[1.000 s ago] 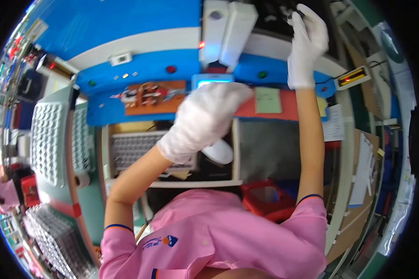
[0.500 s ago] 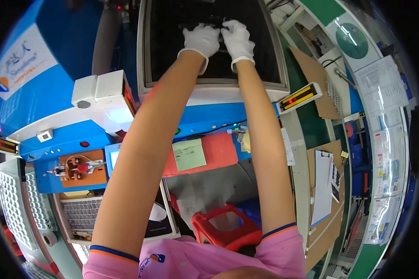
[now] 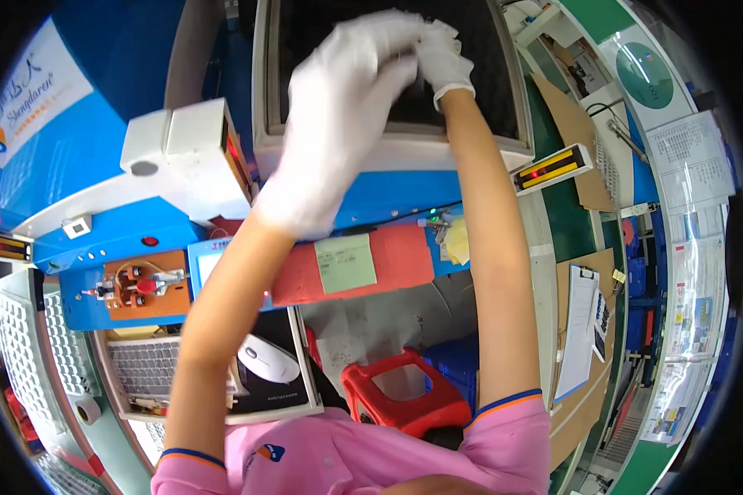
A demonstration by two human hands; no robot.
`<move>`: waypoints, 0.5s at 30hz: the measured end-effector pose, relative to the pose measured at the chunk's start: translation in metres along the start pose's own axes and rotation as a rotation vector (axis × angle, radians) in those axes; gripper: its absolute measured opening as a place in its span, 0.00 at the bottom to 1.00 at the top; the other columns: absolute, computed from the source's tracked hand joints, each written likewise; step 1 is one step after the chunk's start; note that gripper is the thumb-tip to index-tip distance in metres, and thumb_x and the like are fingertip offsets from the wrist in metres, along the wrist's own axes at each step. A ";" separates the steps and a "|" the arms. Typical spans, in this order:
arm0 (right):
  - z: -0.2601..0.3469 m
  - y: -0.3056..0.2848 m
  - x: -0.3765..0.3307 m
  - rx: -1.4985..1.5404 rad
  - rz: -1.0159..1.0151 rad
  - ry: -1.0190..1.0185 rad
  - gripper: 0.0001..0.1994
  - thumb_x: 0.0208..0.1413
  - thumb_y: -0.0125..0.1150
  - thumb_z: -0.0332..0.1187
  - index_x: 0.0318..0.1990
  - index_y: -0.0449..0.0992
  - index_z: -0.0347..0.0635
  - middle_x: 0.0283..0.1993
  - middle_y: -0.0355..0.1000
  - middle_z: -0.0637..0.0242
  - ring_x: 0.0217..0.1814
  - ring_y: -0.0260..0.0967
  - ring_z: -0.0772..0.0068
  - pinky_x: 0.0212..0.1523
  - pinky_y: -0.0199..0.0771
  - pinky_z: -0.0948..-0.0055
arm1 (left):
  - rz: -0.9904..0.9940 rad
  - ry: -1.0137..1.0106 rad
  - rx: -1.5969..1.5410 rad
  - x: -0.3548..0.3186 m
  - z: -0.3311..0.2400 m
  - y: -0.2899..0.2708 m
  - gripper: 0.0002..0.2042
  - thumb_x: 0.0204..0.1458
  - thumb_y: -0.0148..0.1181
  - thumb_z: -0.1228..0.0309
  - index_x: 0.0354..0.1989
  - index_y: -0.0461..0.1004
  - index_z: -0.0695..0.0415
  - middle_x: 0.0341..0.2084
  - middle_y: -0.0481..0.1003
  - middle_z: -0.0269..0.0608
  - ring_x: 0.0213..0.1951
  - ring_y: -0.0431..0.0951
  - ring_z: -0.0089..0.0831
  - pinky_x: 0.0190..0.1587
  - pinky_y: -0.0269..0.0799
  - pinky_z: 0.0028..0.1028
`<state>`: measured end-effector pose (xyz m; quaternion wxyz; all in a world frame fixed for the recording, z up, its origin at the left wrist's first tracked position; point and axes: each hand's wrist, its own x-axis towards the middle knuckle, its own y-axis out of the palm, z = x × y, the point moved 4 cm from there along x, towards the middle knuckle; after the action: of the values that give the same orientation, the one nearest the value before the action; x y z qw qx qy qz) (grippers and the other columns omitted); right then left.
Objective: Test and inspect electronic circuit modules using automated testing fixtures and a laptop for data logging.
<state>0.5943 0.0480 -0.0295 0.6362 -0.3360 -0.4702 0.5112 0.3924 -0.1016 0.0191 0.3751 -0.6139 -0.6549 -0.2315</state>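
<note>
The left hand [image 3: 343, 124], in a white glove, is raised toward the top centre of the frame and smeared by motion, so the edges of its fingers [image 3: 388, 49] run together. They seem loosely curled, but whether they grip anything cannot be told. This hand also covers much of the dark panel [image 3: 487, 74] behind it, a black rectangular surface set in a pale grey frame [image 3: 404, 153] at the upper middle of the picture. The top of the panel is cut off by the frame edge.

The right hand [image 3: 444, 58], also white-gloved, sits just to the right of the left one, against the dark panel. Its fingers are bunched together and pressed to the panel surface; what they pinch, if anything, is too small and blurred to make out. The two gloves touch or nearly touch at the fingertips.

The panel looks flat, matte and near black, with no detail legible on it.

Lower in the frame, a blue machine housing [image 3: 99, 239] runs across the left and centre. A pale green note [image 3: 347, 262] lies on a red-orange plate [image 3: 400, 260]. At the lower left, a white computer mouse [image 3: 268, 360] rests on a black pad beside a keyboard [image 3: 144, 367], which the left forearm partly hides. A red plastic stool [image 3: 400, 396] stands at the bottom centre, its lower part hidden by the person's pink shirt [image 3: 355, 458]. A clipboard [image 3: 578, 330] hangs at the right.
</note>
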 end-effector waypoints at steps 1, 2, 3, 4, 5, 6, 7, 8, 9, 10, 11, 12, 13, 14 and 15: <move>-0.007 -0.005 0.002 -0.013 -0.003 -0.031 0.17 0.55 0.63 0.37 0.54 0.79 0.63 0.55 0.76 0.69 0.60 0.69 0.61 0.59 0.69 0.66 | 0.154 0.089 0.086 -0.027 -0.016 -0.011 0.13 0.53 0.61 0.76 0.48 0.77 0.58 0.48 0.77 0.44 0.51 0.78 0.41 0.54 0.74 0.34; -0.011 -0.009 0.000 -0.028 -0.002 -0.063 0.18 0.57 0.61 0.40 0.55 0.78 0.70 0.58 0.75 0.75 0.66 0.65 0.65 0.63 0.66 0.66 | 0.305 0.176 0.169 -0.053 -0.022 -0.021 0.17 0.53 0.62 0.78 0.53 0.75 0.59 0.51 0.76 0.42 0.54 0.76 0.40 0.57 0.73 0.34; -0.001 -0.010 0.000 -0.021 0.003 -0.080 0.18 0.57 0.61 0.40 0.55 0.78 0.70 0.58 0.75 0.75 0.66 0.65 0.65 0.63 0.66 0.66 | 0.479 0.240 0.257 -0.077 -0.018 -0.034 0.15 0.52 0.62 0.75 0.49 0.77 0.59 0.54 0.73 0.44 0.57 0.73 0.44 0.58 0.71 0.37; 0.004 -0.010 0.002 -0.133 -0.066 -0.094 0.20 0.57 0.60 0.40 0.58 0.76 0.72 0.61 0.73 0.74 0.66 0.65 0.64 0.63 0.65 0.66 | 0.645 0.308 0.345 -0.096 -0.013 -0.044 0.13 0.51 0.63 0.72 0.46 0.78 0.59 0.57 0.70 0.45 0.60 0.70 0.48 0.60 0.69 0.41; 0.011 -0.016 0.006 -0.248 -0.144 -0.108 0.22 0.58 0.59 0.40 0.60 0.73 0.74 0.63 0.71 0.73 0.66 0.65 0.63 0.64 0.64 0.66 | 0.624 0.313 0.358 -0.103 -0.013 -0.061 0.13 0.51 0.63 0.72 0.46 0.78 0.59 0.57 0.70 0.45 0.60 0.70 0.48 0.60 0.69 0.41; 0.022 -0.022 0.007 -0.362 -0.220 -0.122 0.23 0.58 0.58 0.40 0.62 0.71 0.76 0.66 0.69 0.72 0.66 0.65 0.62 0.65 0.63 0.65 | 0.775 0.435 0.550 -0.114 -0.018 -0.074 0.13 0.52 0.61 0.71 0.46 0.78 0.59 0.58 0.70 0.46 0.61 0.68 0.54 0.61 0.66 0.48; 0.036 -0.037 0.005 -0.227 -0.290 -0.138 0.25 0.59 0.56 0.36 0.65 0.69 0.70 0.68 0.66 0.68 0.67 0.65 0.61 0.67 0.61 0.65 | 0.909 0.561 0.759 -0.122 -0.016 -0.083 0.14 0.54 0.59 0.70 0.47 0.78 0.60 0.59 0.69 0.48 0.62 0.66 0.60 0.63 0.64 0.54; 0.056 -0.051 -0.005 -0.073 -0.359 -0.169 0.27 0.60 0.55 0.32 0.67 0.66 0.65 0.70 0.64 0.64 0.68 0.64 0.60 0.68 0.60 0.64 | 0.875 0.562 0.810 -0.125 -0.014 -0.096 0.14 0.54 0.59 0.70 0.47 0.78 0.60 0.59 0.69 0.48 0.62 0.66 0.60 0.63 0.64 0.54; 0.061 -0.072 -0.015 0.217 -0.564 -0.250 0.28 0.57 0.52 0.24 0.66 0.67 0.55 0.66 0.67 0.60 0.66 0.65 0.59 0.67 0.62 0.63 | 0.909 0.519 0.772 -0.130 -0.006 -0.100 0.14 0.55 0.56 0.69 0.48 0.78 0.61 0.60 0.68 0.49 0.63 0.64 0.65 0.63 0.61 0.59; 0.063 -0.089 -0.032 0.515 -0.752 -0.339 0.30 0.54 0.49 0.16 0.66 0.67 0.44 0.63 0.70 0.55 0.65 0.67 0.58 0.65 0.64 0.61 | 0.939 0.482 0.730 -0.132 0.001 -0.100 0.15 0.57 0.54 0.67 0.48 0.78 0.62 0.62 0.67 0.49 0.63 0.62 0.70 0.63 0.59 0.63; 0.064 -0.101 -0.070 0.504 -0.952 -0.352 0.30 0.52 0.48 0.14 0.65 0.67 0.37 0.63 0.69 0.51 0.69 0.62 0.56 0.69 0.60 0.62 | 0.982 0.552 0.818 -0.135 0.004 -0.095 0.17 0.58 0.52 0.67 0.50 0.77 0.63 0.62 0.67 0.49 0.63 0.62 0.71 0.63 0.58 0.63; 0.071 -0.099 -0.110 0.681 -0.991 -0.308 0.29 0.55 0.49 0.16 0.67 0.64 0.38 0.68 0.64 0.50 0.70 0.61 0.56 0.70 0.56 0.60 | 1.027 0.602 0.937 -0.140 0.003 -0.099 0.18 0.59 0.50 0.66 0.52 0.76 0.63 0.62 0.66 0.48 0.63 0.62 0.72 0.64 0.57 0.63; 0.068 -0.105 -0.158 0.118 -1.088 -0.147 0.31 0.51 0.53 0.16 0.67 0.65 0.37 0.68 0.62 0.46 0.71 0.59 0.50 0.70 0.56 0.59 | 1.020 0.616 0.989 -0.146 -0.007 -0.105 0.17 0.59 0.50 0.67 0.53 0.76 0.63 0.61 0.67 0.49 0.61 0.65 0.68 0.65 0.56 0.63; 0.063 -0.092 -0.196 -0.052 -1.115 0.006 0.34 0.48 0.55 0.16 0.67 0.65 0.38 0.71 0.58 0.43 0.73 0.55 0.46 0.70 0.56 0.57 | 1.009 0.628 1.046 -0.148 -0.011 -0.102 0.17 0.58 0.51 0.68 0.54 0.75 0.62 0.60 0.68 0.49 0.59 0.68 0.64 0.66 0.55 0.62; 0.031 -0.069 -0.213 0.099 -1.122 0.135 0.34 0.49 0.54 0.15 0.67 0.65 0.41 0.73 0.54 0.44 0.74 0.53 0.44 0.70 0.55 0.58 | 1.037 0.655 1.106 -0.151 -0.011 -0.099 0.19 0.59 0.51 0.69 0.56 0.73 0.62 0.63 0.67 0.50 0.58 0.69 0.66 0.65 0.57 0.62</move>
<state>0.5804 -0.1764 -0.0110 0.8540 -0.0363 -0.5105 0.0934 0.2925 -0.2183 -0.0756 0.8542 -0.4663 -0.1653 0.1599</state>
